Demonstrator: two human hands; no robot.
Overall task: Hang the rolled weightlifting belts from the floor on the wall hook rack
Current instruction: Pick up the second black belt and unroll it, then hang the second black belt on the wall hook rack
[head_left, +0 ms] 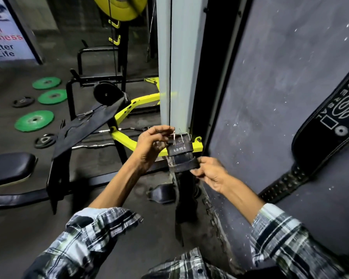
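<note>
Belt in hand (180,156): black leather, being held up in front of the pale pillar (175,63); its strap is hanging down toward the floor
Buckle (178,136): two metal prongs are sticking upward
Left hand (150,146): fingers are curling round the buckle end, pinching it
Right hand (210,174): fingers are pinching the belt's folded lower edge
Hung belt (322,125): lying against the grey wall (280,67) at right
Floor: green plates (34,120) are lying well apart, left
</note>
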